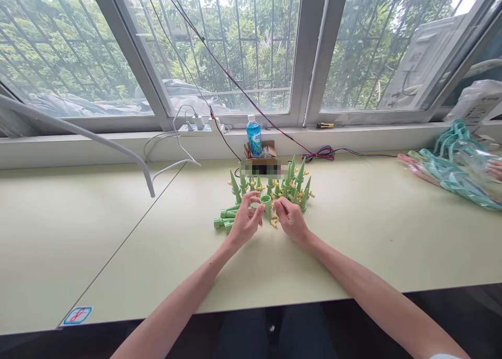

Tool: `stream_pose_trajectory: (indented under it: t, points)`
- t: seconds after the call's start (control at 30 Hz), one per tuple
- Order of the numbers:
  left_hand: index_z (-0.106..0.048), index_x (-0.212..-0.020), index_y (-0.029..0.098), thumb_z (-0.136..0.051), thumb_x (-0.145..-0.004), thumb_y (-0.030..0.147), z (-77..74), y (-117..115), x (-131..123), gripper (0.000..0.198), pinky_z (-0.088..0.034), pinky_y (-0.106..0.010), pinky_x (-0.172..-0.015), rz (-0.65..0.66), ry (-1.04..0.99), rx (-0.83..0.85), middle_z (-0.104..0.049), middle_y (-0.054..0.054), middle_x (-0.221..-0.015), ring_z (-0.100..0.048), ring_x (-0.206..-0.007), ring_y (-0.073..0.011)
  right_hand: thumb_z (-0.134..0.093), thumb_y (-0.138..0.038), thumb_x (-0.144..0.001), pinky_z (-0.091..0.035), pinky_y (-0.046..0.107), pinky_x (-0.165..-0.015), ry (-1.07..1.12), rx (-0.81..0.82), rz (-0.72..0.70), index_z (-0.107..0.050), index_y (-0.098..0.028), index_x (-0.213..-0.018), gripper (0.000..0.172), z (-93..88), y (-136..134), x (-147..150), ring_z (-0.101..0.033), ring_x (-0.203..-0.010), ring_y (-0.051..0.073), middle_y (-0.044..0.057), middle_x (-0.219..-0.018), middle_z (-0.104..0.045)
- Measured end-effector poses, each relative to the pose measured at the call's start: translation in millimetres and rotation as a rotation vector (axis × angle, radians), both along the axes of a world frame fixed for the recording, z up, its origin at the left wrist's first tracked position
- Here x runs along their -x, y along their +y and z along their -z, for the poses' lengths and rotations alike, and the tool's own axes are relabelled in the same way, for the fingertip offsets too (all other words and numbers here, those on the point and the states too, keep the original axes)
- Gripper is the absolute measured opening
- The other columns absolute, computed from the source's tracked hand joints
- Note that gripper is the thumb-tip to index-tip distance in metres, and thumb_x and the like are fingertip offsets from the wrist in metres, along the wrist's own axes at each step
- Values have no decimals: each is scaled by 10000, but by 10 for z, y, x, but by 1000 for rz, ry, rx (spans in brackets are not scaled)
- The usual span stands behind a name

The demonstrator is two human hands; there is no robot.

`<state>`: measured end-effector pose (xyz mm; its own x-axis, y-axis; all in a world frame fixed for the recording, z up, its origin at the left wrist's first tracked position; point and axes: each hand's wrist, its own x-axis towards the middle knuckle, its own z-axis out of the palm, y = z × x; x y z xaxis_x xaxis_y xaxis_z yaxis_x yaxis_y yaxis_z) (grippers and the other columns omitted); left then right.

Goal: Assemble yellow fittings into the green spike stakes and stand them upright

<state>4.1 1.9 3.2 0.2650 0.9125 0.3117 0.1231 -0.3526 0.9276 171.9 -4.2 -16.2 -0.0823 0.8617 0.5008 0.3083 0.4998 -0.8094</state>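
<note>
I see the left hand [247, 220] pinching a hollow, pointy green plastic cone [267, 206]. The right hand [291, 220] curls just beside it; I can't tell if it grips anything.

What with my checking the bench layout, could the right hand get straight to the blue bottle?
Probably not: upright green cones stand between the right hand and the blue bottle, so it would likely have to reach over or around them.

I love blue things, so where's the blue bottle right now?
In the head view, the blue bottle is just above the middle, in front of the window, seemingly standing in the cardboard box, beyond the green cones.
</note>
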Motion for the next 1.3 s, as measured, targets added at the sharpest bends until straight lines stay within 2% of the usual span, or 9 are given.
stream_pose_trajectory:
  t: [0.1,0.17,0.27,0.4,0.57,0.73,0.83,1.07,1.3]
  points:
    - [-537,-992,177,-467,-915,576,-19,17,15,413,-391,-185,-376,1,-72,47,-547,7,-750,-487,-424,-61,-363,-484,-996,-321,243,-504,23,-30,3,-472,-197,-777,377,-4,-8,-3,-382,-509,110,-32,-596,-426]
    - [-568,-746,147,-423,-910,625,-30,18,24,527,-364,-190,-376,17,-65,114,-503,14,-564,-458,-394,-72,-365,-472,-997,-326,241,-505,31,-50,-9,-485,-197,-798,360,-9,-13,-1,-380,-512,110,-32,-601,-423]
    - [-571,-581,132,-393,-889,682,-50,4,22,655,-349,-206,-374,49,-47,212,-493,-13,-466,-437,-373,-80,-381,-443,-998,-327,239,-509,28,-77,-41,-511,-193,-827,331,-21,-19,4,-379,-521,108,-30,-619,-426]
    - [-627,-648,111,-404,-882,687,-86,-20,12,661,-376,-218,-385,121,-79,283,-539,-32,-523,-462,-396,-92,-398,-413,-999,-327,239,-523,21,-96,-70,-539,-184,-839,313,-27,-22,3,-385,-537,107,-21,-644,-452]
    - [-643,-733,98,-440,-878,670,-96,-29,18,624,-393,-217,-395,184,-109,306,-564,-44,-613,-488,-439,-94,-381,-465,-996,-351,245,-533,18,-60,-83,-552,-186,-854,357,-21,-24,-9,-405,-546,116,-9,-650,-487]
    - [-649,-774,94,-399,-875,700,-75,-17,21,663,-380,-222,-387,215,-150,331,-565,-50,-620,-472,-444,-98,-389,-478,-991,-359,245,-525,23,-69,-85,-580,-180,-855,380,-29,-32,-6,-414,-547,112,5,-675,-522]
    - [-651,-762,97,-439,-864,692,-73,-11,22,640,-373,-220,-384,208,-161,340,-567,-48,-619,-474,-442,-95,-393,-476,-990,-365,246,-528,18,-68,-100,-585,-178,-859,377,-45,-37,-5,-429,-557,114,13,-690,-537]
    - [-614,-730,114,-487,-880,623,-56,-4,53,546,-368,-228,-409,252,-126,343,-588,-57,-637,-489,-463,-101,-392,-449,-992,-350,235,-511,16,-65,-100,-514,-188,-795,349,-49,-19,-25,-405,-517,102,-17,-628,-501]
    - [-574,-833,147,-521,-903,535,-101,-35,59,398,-382,-225,-448,262,-16,235,-511,17,-556,-491,-467,-100,-403,-410,-991,-315,233,-505,-20,-58,-39,-456,-198,-754,322,-27,2,-42,-378,-504,101,-42,-587,-423]
